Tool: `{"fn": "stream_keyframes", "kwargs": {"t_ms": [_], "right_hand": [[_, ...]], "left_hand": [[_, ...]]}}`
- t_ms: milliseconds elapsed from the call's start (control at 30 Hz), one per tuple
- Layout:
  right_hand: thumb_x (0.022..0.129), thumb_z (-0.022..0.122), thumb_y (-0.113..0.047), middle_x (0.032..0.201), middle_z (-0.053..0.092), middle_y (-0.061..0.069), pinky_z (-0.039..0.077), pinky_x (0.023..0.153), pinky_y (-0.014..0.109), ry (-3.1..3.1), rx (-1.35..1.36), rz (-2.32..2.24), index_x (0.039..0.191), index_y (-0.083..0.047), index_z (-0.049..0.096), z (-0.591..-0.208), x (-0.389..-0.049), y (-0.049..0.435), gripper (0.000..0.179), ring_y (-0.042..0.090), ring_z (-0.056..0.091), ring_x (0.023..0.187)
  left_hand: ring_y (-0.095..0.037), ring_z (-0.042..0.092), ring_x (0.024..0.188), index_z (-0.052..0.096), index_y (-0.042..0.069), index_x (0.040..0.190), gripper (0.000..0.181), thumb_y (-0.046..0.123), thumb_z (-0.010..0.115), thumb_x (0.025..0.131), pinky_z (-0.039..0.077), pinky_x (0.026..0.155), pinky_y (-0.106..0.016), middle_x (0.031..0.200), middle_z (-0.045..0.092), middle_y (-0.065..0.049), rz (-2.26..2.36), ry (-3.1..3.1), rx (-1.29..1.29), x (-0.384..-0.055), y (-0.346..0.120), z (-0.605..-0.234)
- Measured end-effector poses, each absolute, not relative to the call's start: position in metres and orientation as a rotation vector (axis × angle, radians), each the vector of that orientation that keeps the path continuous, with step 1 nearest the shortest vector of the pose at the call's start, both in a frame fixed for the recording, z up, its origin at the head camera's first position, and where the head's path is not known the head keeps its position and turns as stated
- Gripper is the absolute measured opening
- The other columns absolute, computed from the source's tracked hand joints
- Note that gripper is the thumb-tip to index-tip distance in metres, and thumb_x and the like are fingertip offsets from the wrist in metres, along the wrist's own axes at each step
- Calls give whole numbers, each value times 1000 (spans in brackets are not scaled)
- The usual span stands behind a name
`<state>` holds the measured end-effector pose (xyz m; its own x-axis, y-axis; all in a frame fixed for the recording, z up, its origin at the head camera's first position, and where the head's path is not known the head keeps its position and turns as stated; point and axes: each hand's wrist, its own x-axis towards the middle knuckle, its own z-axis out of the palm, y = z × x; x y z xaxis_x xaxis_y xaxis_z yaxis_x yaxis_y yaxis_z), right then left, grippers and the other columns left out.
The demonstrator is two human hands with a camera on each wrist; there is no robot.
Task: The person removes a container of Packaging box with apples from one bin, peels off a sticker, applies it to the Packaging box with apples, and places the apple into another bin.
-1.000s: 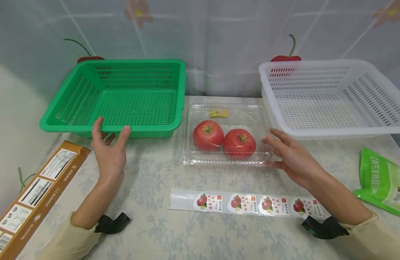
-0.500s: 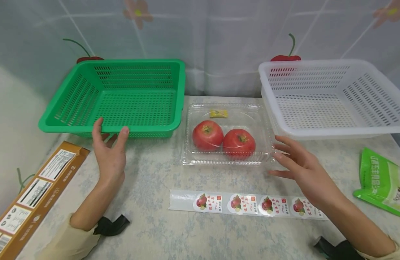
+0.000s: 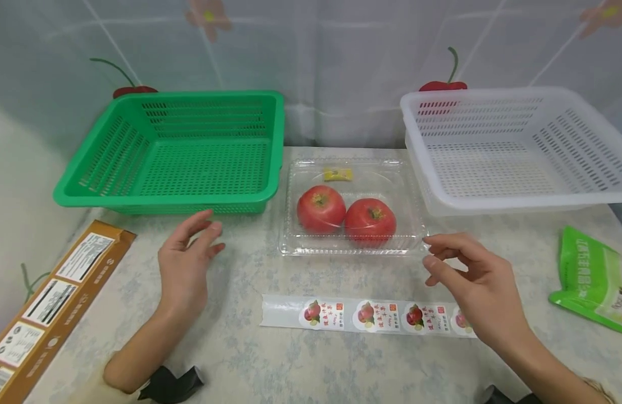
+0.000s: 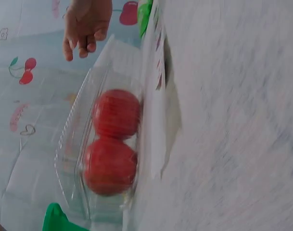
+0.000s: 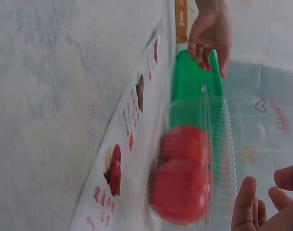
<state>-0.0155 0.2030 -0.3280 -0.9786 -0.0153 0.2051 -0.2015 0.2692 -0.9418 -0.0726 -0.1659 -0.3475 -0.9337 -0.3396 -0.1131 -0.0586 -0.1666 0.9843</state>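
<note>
A clear plastic clamshell box [image 3: 412, 219] stands on the table with its lid down, holding two red apples [image 3: 321, 209] and a small yellow packet [image 3: 338, 174]. Just right of its front corner is my right hand [image 3: 478, 283], fingers loosely bent and nothing in them; whether a fingertip touches the box I cannot tell. My left hand [image 3: 184, 266] hovers in front of the green basket [image 3: 164, 200], fingers loosely curled and holding nothing. Nearer to me lies a strip of apple stickers [image 3: 286, 310], its right end hidden under my right hand and forearm.
At the back right a white basket [image 3: 523, 206] stands beside the box. A long brown carton [image 3: 63, 292] lies at the left. On the right edge there is a green pouch [image 3: 589, 280]. A printed curtain [image 3: 336, 67] hangs behind.
My right hand has let go of the box's right side and drawn back toward me. My left hand has come away from the green basket's front rim, toward me and rightward.
</note>
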Motion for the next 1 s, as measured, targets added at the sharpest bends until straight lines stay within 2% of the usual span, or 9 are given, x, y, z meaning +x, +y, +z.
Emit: {"fn": "stream_keyframes", "kwargs": {"t_ms": [67,100,233,400,533,733,1000], "right_hand": [[89,61,15,99,60,9,55,57,25,-2360,314,1826,114,2,67,-332,-14,195,29,17,59,82],[88,62,15,99,60,9,56,64,25,-2367,371,1814,113,1,68,-334,-14,190,30,16,57,84],[88,67,9,93,61,4,55,62,25,-2470,518,1734,112,-9,71,-343,-15,173,31,14,56,83],[88,69,5,94,63,-3,55,63,27,-2537,804,1646,113,-12,70,-354,-18,156,30,11,58,80],[90,68,0,93,61,-10,55,65,27,-2623,929,1602,111,-12,71,-360,-23,143,25,7,58,79],[93,67,-8,89,58,-14,52,66,24,-2807,1044,1566,113,-14,72,-366,-32,125,21,4,56,77],[94,68,-14,88,54,-16,45,63,21,-2983,1223,1369,122,-16,70,-374,-46,119,29,2,48,71]], "left_hand": [[-18,63,93,65,3,125,31,6,67,94,55,80,-29,104,59,-4,-2198,-2040,398,-65,-159,-348],[-19,64,90,66,4,123,30,7,68,93,55,78,-29,101,61,-2,-2165,-2132,357,-61,-157,-349],[-20,64,80,70,2,117,29,11,74,90,54,71,-28,93,64,-3,-2025,-2440,97,-49,-150,-352],[-19,59,75,75,8,107,22,14,78,86,50,68,-25,88,63,-3,-1911,-2688,-286,-39,-148,-356],[-17,55,71,77,14,107,22,20,78,86,47,64,-26,89,63,2,-1835,-2838,-527,-37,-148,-361],[-11,49,65,75,11,113,30,20,80,84,44,59,-24,89,60,-2,-1769,-2970,-692,-38,-148,-371],[-8,47,73,73,17,118,38,17,82,81,43,65,-24,89,53,7,-1487,-3142,-805,-42,-147,-377]]}}
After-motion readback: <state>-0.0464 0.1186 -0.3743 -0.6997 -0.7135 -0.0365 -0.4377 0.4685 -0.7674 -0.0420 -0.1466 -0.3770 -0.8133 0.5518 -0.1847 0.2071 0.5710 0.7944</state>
